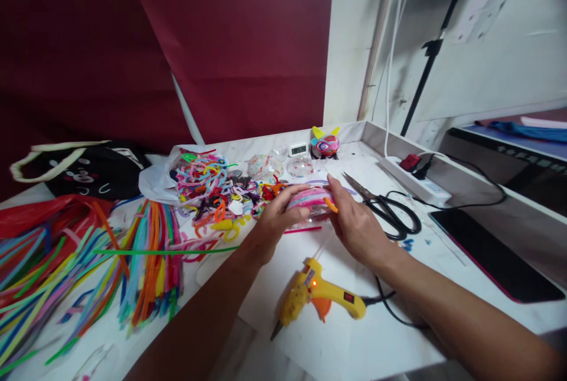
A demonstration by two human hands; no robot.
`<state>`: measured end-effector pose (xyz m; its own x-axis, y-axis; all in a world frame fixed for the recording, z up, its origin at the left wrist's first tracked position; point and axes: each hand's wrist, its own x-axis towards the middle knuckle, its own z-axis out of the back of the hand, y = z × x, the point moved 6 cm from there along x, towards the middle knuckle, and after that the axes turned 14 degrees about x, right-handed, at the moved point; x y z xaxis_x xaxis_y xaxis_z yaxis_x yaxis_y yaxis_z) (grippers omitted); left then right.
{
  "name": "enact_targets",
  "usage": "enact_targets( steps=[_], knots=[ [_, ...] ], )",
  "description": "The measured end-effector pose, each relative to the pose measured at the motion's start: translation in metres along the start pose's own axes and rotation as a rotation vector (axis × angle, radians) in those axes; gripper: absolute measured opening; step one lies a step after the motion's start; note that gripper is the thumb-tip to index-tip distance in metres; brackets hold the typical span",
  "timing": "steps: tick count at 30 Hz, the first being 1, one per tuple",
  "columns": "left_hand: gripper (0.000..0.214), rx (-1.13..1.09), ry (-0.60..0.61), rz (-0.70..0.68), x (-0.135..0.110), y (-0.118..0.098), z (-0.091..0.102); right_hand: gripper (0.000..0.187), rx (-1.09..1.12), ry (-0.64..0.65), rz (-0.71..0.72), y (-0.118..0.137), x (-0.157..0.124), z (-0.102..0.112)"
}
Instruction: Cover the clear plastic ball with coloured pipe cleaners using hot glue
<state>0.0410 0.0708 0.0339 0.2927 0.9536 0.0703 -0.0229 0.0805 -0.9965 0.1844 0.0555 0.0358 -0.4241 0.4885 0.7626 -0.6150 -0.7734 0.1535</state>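
Cupping a pink-striped ball between both hands, around the middle of the worktop.
The left hand curls round one side with its thumb across the near face, and the right hand grips the other side, by a short orange piece; whether the ball touches the worktop is hidden. Nearer the front edge, a yellow glue gun, its light glowing, lies on white paper. Black-handled scissors lie just beyond the right hand, a smartphone near the right edge. A yellow-horned figure and a digital timer stand by the far edge; long pipe cleaners spread toward the left edge.
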Motion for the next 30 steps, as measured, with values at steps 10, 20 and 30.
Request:
enact_targets(
  steps=[10,20,30],
  knots=[
    [0.060,-0.070,0.137,0.022,0.003,0.006,-0.001,0.079,0.115,0.030,-0.059,-0.006,-0.001,-0.003],
    [0.055,-0.060,0.018,0.060,0.008,0.013,0.015,0.061,0.347,0.350,-0.213,-0.021,0.004,-0.001],
    [0.050,-0.034,-0.178,0.026,0.008,0.016,0.045,0.041,0.223,0.771,-0.339,-0.038,-0.002,-0.013]
  ],
)
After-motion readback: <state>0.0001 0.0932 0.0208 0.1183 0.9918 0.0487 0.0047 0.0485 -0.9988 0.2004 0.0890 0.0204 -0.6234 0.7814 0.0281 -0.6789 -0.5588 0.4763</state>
